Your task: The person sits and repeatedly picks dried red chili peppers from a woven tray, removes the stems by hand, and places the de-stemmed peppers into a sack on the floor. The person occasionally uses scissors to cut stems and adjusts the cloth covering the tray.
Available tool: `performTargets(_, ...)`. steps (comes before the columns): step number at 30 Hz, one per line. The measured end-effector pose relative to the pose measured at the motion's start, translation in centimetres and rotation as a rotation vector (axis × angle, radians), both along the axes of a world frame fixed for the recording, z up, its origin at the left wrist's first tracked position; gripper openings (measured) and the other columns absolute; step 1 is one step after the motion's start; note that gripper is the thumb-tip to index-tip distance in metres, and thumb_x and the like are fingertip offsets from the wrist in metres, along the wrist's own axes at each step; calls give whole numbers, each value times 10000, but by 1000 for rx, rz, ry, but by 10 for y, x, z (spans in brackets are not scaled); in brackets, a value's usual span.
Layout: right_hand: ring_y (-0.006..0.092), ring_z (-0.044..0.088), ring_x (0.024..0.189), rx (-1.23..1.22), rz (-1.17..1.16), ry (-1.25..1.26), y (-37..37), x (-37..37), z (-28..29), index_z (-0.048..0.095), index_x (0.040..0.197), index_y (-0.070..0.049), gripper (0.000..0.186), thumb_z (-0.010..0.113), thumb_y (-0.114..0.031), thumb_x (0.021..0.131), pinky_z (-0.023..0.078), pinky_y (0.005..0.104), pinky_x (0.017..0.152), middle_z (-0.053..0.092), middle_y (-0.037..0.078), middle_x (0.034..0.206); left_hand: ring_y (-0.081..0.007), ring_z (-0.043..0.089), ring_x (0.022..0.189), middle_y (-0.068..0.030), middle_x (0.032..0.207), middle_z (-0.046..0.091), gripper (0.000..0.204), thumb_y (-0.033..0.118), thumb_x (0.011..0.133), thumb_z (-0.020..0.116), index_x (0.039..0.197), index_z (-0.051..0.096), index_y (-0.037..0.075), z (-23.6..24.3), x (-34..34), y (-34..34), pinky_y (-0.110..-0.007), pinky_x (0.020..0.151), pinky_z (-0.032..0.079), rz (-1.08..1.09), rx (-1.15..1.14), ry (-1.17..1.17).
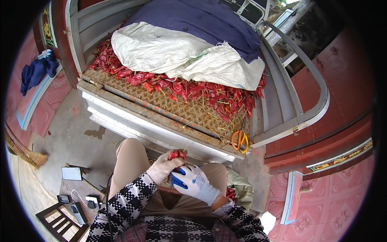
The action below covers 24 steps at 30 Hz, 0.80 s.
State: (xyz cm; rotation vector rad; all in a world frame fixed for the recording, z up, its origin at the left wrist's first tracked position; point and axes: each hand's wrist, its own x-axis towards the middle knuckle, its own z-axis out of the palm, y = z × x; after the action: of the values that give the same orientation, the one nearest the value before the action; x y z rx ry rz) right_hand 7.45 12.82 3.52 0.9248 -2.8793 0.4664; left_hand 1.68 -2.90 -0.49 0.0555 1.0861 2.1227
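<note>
While grasping a red chilli (177,154) between bent knees (128,159) with left hand (163,168) and curling right hand (194,183) alongside, cannot tell round what, sits facing brown ridged truck bed (155,101), over grey concrete floor (72,117), near pink tiles (330,195).

left hand (164,167): gloved, curled | right hand (196,182): gloved, bent beside it | forearms (125,201): angled inward

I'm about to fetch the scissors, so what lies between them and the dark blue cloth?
In the head view, from the blue cloth toward the scissors: a white woven sheet, then red peppers.
</note>
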Motion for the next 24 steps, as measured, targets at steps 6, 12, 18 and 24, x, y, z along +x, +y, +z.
performTargets(6, 196, 667, 798, -742, -385, -450, 27, 1, 37, 674, 1065, -26, 258, 663, -137, 833, 529, 312, 730, 686, 106, 919, -133, 606, 867, -44, 953, 622, 304, 160, 904, 617, 1165, 569, 12, -8, 0, 2, -290, 805, 511, 15, 133, 2)
performTargets(12, 187, 632, 989, -984, -346, -556, 22, -31, 20, 655, 1103, 12, 253, 616, -100, 879, 511, 306, 848, 674, 103, 1026, -189, 619, 908, -97, 981, 632, 320, 176, 920, 586, 1175, 546, -14, -14, 2, 2, -329, 846, 511, -167, 219, -16)
performTargets(18, 292, 601, 902, -501, -232, 18, 8, -36, 18, 713, 1028, -96, 249, 680, -149, 786, 486, 385, 770, 653, 88, 935, -160, 611, 925, -75, 979, 633, 323, 192, 907, 600, 1161, 535, 3, 4, 5, -4, -309, 865, 493, -146, 245, -73)
performTargets(24, 270, 573, 864, -129, -211, 278, 7, -31, 18, 708, 991, -131, 261, 682, -175, 735, 446, 420, 765, 627, 47, 898, -135, 621, 926, -43, 1007, 644, 335, 87, 841, 669, 1155, 567, 28, 2, 0, -5, -287, 816, 523, -222, 54, 153)
